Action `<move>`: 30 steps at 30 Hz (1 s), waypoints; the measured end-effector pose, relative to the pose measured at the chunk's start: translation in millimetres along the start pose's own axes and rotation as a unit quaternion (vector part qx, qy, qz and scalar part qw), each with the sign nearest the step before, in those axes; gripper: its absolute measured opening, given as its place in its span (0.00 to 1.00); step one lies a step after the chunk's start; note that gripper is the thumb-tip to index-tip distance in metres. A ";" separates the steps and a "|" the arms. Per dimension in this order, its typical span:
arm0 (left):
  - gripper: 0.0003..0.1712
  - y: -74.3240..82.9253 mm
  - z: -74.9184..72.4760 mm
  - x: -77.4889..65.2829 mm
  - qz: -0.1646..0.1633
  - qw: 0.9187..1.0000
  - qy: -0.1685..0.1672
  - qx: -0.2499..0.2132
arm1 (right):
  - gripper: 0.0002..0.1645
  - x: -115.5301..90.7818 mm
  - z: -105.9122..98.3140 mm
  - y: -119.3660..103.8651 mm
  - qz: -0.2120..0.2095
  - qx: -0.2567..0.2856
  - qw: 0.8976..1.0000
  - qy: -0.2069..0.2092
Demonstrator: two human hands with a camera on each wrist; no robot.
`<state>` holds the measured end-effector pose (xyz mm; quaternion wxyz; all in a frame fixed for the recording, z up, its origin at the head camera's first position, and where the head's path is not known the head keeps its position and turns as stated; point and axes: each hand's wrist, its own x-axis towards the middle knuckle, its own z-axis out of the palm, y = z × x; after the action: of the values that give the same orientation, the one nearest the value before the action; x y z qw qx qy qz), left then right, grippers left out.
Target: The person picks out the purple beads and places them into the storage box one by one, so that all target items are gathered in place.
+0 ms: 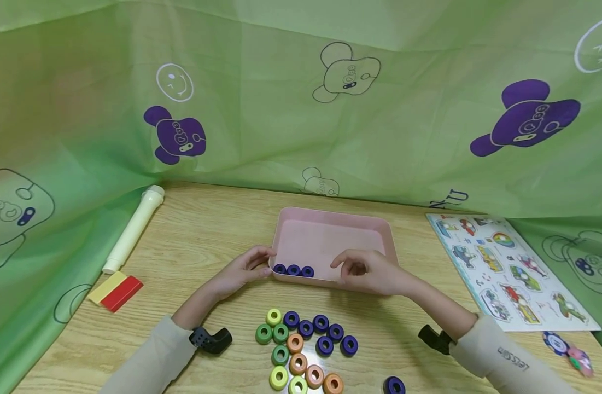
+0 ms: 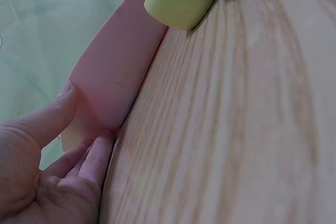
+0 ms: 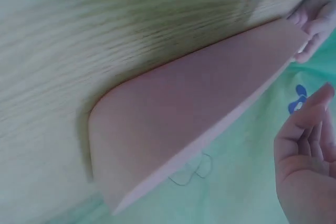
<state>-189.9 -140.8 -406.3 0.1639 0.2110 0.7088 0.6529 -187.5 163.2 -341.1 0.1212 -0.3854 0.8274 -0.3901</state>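
Observation:
A shallow pink tray [image 1: 330, 282] stands on the wooden table in front of me. Three dark blue rings [image 1: 293, 270] lie in a row inside, along its near wall at the left. My left hand [image 1: 244, 271] holds the tray's near left corner from outside; in the left wrist view its thumb [image 2: 60, 106] reaches the rim and the other fingers lie low against the wall. Over the tray's near right part is my right hand [image 1: 367, 271], fingers loosely bent, with nothing visible between them. In the right wrist view those fingers [image 3: 310, 121] are above the rim.
Nearer me lie several dark blue rings [image 1: 325, 346], green rings [image 1: 263, 334], orange rings [image 1: 298, 363] and yellow rings [image 1: 278, 377]. One dark blue ring [image 1: 394, 385] sits apart. A white stick [image 1: 135, 230] and a yellow-red piece [image 1: 116, 291] lie left, a picture board [image 1: 507, 268] right. Green cloth [image 1: 261, 109] hangs behind.

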 end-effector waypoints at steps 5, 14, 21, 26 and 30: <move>0.23 -12.6 -4.7 3.5 0.010 1.000 -0.006 0.006 | 0.14 -23.1 -1.5 -9.4 -0.014 0.036 0.998 -0.049; 0.24 -23.8 -6.5 5.7 0.024 1.000 -0.008 0.002 | 0.18 -53.8 7.3 -10.7 -0.036 0.045 0.989 -0.138; 0.22 -5.9 -1.2 -0.1 0.014 1.000 -0.010 -0.009 | 0.19 -66.2 18.2 -3.3 0.009 0.049 0.984 -0.172; 0.22 1.2 0.8 -1.7 0.008 1.000 -0.009 -0.012 | 0.24 -69.0 25.3 0.3 0.010 0.003 0.981 -0.195; 0.22 2.1 1.3 -1.4 0.008 1.000 -0.008 -0.014 | 0.25 -68.2 31.7 2.3 -0.007 -0.043 0.978 -0.203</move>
<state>-187.9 -140.3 -404.4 0.1677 0.2194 0.6967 0.6621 -126.9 196.5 -370.6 0.2674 -0.4669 0.7991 -0.2683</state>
